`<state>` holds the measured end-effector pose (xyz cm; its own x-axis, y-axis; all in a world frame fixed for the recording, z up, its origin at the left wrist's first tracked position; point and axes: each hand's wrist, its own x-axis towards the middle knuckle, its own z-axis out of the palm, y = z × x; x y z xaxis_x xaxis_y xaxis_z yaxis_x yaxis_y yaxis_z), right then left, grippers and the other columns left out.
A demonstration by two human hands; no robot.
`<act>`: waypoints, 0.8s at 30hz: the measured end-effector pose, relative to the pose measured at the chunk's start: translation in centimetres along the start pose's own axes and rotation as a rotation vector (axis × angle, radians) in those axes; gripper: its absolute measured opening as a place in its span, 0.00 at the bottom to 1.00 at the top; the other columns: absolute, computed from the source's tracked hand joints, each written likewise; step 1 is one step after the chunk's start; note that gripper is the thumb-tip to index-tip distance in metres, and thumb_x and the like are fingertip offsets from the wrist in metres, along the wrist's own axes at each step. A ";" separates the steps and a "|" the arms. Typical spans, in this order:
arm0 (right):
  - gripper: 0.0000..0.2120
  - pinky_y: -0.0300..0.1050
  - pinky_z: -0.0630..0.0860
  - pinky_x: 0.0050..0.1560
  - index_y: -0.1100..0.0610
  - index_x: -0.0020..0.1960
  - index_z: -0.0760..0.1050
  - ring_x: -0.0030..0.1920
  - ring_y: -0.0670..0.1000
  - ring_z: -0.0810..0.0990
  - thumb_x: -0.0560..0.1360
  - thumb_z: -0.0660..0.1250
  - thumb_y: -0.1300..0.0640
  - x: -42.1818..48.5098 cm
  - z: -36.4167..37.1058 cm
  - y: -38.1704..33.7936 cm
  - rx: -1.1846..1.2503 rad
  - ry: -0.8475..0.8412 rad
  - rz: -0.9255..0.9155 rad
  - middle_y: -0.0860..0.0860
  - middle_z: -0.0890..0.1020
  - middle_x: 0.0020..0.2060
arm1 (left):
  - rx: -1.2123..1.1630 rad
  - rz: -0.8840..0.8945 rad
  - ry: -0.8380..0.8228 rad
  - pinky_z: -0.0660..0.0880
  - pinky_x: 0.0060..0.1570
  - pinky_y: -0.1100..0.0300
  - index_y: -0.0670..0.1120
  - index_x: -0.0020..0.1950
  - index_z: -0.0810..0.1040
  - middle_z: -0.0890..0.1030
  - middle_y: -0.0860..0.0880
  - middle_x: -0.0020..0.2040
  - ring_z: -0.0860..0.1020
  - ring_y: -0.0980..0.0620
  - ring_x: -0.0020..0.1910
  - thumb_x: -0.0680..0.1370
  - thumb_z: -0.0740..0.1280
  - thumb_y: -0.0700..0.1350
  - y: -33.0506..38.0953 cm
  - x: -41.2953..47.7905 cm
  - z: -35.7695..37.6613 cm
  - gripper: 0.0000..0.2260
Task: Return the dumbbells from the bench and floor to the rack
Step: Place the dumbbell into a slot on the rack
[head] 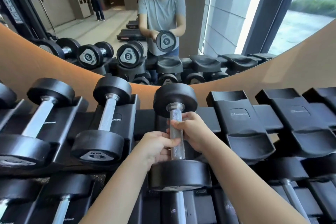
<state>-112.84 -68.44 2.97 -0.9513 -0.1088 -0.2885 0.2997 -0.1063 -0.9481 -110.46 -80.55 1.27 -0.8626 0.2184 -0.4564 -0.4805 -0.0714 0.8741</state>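
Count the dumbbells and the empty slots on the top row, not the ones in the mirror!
Resting dumbbells: 3, the last cut off at the left edge
Dumbbell held in left hand and right hand: 1
Empty slots: 3, the last cut off at the right edge
Total: 7

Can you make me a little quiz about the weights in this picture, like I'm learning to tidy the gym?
1. True or false: both hands grip the dumbbell by its metal handle.
2. The empty cradles on the top row are on which side of the held dumbbell: A) left B) right?
3. What hangs behind the rack and shows the person?

Key
1. True: left hand and right hand both hold the handle.
2. B.
3. A mirror.
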 end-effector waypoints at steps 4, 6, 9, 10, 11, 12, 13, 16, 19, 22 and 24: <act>0.15 0.57 0.78 0.45 0.68 0.59 0.66 0.36 0.55 0.79 0.73 0.64 0.69 3.2 -0.4 -0.9 -0.020 0.020 0.018 0.64 0.76 0.47 | 0.002 0.023 0.017 0.80 0.31 0.58 0.35 0.50 0.76 0.83 0.39 0.40 0.83 0.46 0.35 0.70 0.70 0.35 1.0 3.4 -0.2 0.09; 0.14 0.55 0.78 0.43 0.68 0.58 0.66 0.35 0.55 0.78 0.73 0.63 0.70 4.6 -0.5 -1.1 -0.003 0.022 0.029 0.66 0.74 0.47 | 0.012 0.025 0.019 0.80 0.33 0.58 0.35 0.50 0.77 0.83 0.39 0.40 0.83 0.46 0.36 0.71 0.69 0.36 1.3 4.9 -0.3 0.10; 0.12 0.57 0.78 0.45 0.66 0.56 0.66 0.35 0.55 0.78 0.73 0.62 0.71 6.4 -0.7 -1.3 0.005 0.025 0.029 0.67 0.75 0.49 | 0.003 0.015 0.030 0.79 0.30 0.58 0.36 0.46 0.78 0.84 0.42 0.35 0.83 0.47 0.33 0.70 0.70 0.35 1.6 6.6 -0.6 0.06; 0.12 0.59 0.77 0.48 0.64 0.54 0.65 0.35 0.55 0.78 0.73 0.62 0.71 6.9 -0.8 -1.2 0.000 0.031 0.025 0.69 0.75 0.51 | -0.004 0.010 0.036 0.79 0.29 0.58 0.37 0.44 0.78 0.84 0.42 0.33 0.83 0.47 0.33 0.70 0.70 0.34 1.7 7.2 -0.6 0.05; 0.11 0.59 0.77 0.49 0.63 0.53 0.65 0.35 0.55 0.78 0.73 0.62 0.71 7.3 -0.9 -1.2 -0.001 0.038 0.021 0.70 0.76 0.54 | -0.010 0.007 0.044 0.79 0.29 0.57 0.37 0.43 0.78 0.84 0.42 0.33 0.83 0.46 0.33 0.69 0.70 0.34 1.8 7.6 -0.7 0.04; 0.12 0.58 0.77 0.47 0.63 0.54 0.65 0.36 0.55 0.78 0.73 0.62 0.71 7.8 -1.0 -1.1 0.000 0.044 0.020 0.70 0.75 0.56 | -0.011 0.008 0.052 0.79 0.30 0.56 0.37 0.42 0.79 0.84 0.42 0.33 0.83 0.46 0.33 0.69 0.70 0.33 1.9 8.1 -0.7 0.03; 0.12 0.57 0.77 0.46 0.65 0.55 0.65 0.36 0.55 0.78 0.73 0.62 0.71 8.2 -1.2 -1.0 0.001 0.048 0.022 0.70 0.75 0.56 | -0.009 0.013 0.059 0.80 0.30 0.56 0.38 0.41 0.79 0.84 0.42 0.32 0.83 0.46 0.33 0.69 0.70 0.33 1.9 8.4 -0.7 0.03; 0.15 0.57 0.77 0.46 0.69 0.60 0.65 0.36 0.55 0.78 0.74 0.62 0.71 9.7 -1.9 -0.6 -0.008 0.051 0.033 0.65 0.76 0.50 | -0.002 0.034 0.078 0.80 0.32 0.55 0.39 0.41 0.80 0.84 0.42 0.34 0.84 0.45 0.34 0.69 0.71 0.34 1.9 9.4 -0.3 0.03; 0.16 0.51 0.79 0.40 0.70 0.60 0.67 0.36 0.53 0.79 0.74 0.62 0.69 10.5 -2.4 -0.4 -0.059 0.056 0.033 0.61 0.77 0.45 | 0.017 0.060 0.112 0.80 0.30 0.58 0.40 0.41 0.81 0.84 0.44 0.32 0.84 0.48 0.32 0.69 0.72 0.35 1.9 9.9 0.1 0.03; 0.15 0.38 0.76 0.27 0.70 0.60 0.68 0.35 0.51 0.80 0.74 0.63 0.67 10.4 -2.2 -0.1 -0.079 0.048 0.026 0.57 0.77 0.39 | 0.046 0.087 0.128 0.78 0.27 0.63 0.39 0.45 0.81 0.84 0.45 0.33 0.83 0.50 0.31 0.69 0.72 0.36 1.9 9.8 -0.2 0.06; 0.16 0.41 0.78 0.30 0.69 0.60 0.68 0.38 0.53 0.81 0.74 0.64 0.67 10.5 -2.6 0.2 -0.056 0.051 0.007 0.59 0.78 0.42 | 0.070 0.105 0.115 0.77 0.28 0.65 0.39 0.46 0.81 0.85 0.47 0.32 0.83 0.51 0.32 0.69 0.72 0.37 1.9 9.8 -0.2 0.07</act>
<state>-122.98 -67.07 -0.56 -0.9521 -0.0585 -0.3000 0.3030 -0.0503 -0.9517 -119.87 -78.70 -1.56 -0.9217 0.0999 -0.3749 -0.3784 -0.0191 0.9254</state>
